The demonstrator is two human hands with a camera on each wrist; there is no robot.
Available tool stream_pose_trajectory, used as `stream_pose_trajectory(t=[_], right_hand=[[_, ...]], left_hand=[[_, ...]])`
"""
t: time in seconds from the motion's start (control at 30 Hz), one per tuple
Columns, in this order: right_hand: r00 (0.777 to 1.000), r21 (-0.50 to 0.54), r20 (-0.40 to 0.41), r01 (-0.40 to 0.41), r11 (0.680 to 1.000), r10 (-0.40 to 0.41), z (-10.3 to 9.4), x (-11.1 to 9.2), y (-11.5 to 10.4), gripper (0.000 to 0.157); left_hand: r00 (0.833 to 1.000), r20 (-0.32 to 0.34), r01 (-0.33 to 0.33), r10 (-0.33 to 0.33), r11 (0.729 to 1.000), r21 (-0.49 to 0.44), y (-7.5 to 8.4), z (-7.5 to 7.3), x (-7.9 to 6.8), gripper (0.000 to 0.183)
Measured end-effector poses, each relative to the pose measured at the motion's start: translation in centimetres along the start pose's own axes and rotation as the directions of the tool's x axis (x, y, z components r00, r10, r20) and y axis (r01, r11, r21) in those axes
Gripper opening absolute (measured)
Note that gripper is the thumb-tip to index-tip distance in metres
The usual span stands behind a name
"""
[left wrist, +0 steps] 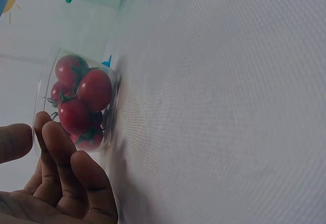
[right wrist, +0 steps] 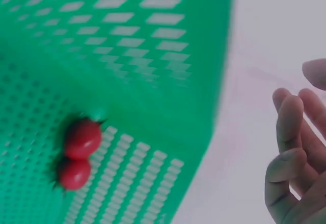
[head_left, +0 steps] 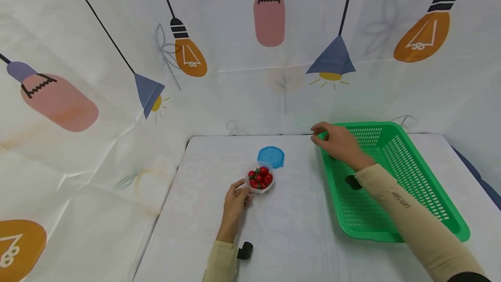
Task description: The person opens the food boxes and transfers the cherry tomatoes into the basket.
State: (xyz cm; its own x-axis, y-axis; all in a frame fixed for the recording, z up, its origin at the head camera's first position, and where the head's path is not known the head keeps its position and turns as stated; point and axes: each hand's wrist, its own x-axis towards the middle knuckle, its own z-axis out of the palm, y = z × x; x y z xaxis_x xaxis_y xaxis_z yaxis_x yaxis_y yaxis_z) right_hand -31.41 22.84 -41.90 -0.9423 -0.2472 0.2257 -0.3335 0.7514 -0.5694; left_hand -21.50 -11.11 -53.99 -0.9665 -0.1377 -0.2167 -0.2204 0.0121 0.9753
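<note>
A small clear plastic container (left wrist: 45, 84) full of cherry tomatoes (head_left: 260, 178) stands on the white-covered table. My left hand (head_left: 234, 206) pinches its near-left rim between thumb and fingers. Raised over the far-left corner of a green plastic basket (head_left: 415, 156), my right hand (head_left: 339, 143) has loosely bent fingers and nothing between them. Two red cherry tomatoes (right wrist: 83, 138) lie together inside the basket in the right wrist view; in the head view my right arm covers part of the basket.
Just behind the container lies a blue plastic lid (head_left: 271, 156), flat on the table (head_left: 289, 229). The basket takes up the table's right side. A white sheet (head_left: 235, 99) printed with lamps hangs behind and to the left.
</note>
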Motion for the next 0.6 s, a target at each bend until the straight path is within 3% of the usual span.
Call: stream_pose_trajectory(t=[0.4, 0.6], right_hand=[[0.994, -0.018, 0.08, 0.073, 0.997, -0.071, 3.0, 1.2, -4.9, 0.039], [0.972, -0.034, 0.206, 0.12, 0.992, -0.11, 5.2, 1.3, -6.6, 0.041]], left_hand=[[1.0, -0.015, 0.011, -0.011, 1.0, 0.007, 0.3, 0.0, -0.2, 0.04], [1.0, -0.011, 0.004, -0.004, 1.0, -0.001, 0.3, 0.2, -0.2, 0.04]])
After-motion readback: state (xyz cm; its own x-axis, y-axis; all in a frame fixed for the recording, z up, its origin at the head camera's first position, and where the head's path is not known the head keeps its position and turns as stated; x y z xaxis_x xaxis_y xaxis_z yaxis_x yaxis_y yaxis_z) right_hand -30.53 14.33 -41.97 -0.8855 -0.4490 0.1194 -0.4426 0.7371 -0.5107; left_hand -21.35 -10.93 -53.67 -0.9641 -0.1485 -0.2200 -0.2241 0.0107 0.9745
